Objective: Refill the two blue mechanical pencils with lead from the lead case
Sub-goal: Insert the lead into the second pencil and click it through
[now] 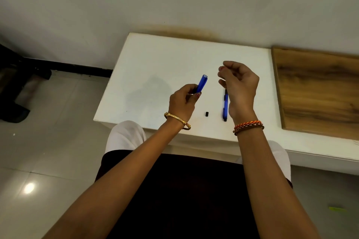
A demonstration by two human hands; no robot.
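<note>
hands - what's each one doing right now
Left hand: grips a blue mechanical pencil, open end up.
Right hand: raised, fingertips pinched; whether it holds lead cannot be told.

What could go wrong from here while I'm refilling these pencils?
The small black cap lies loose near the white table's front edge, so a wrist could knock it off. The right hand seems to pinch something too thin to see, perhaps lead, which could snap or miss the open end of the pencil gripped by the left hand.
</note>
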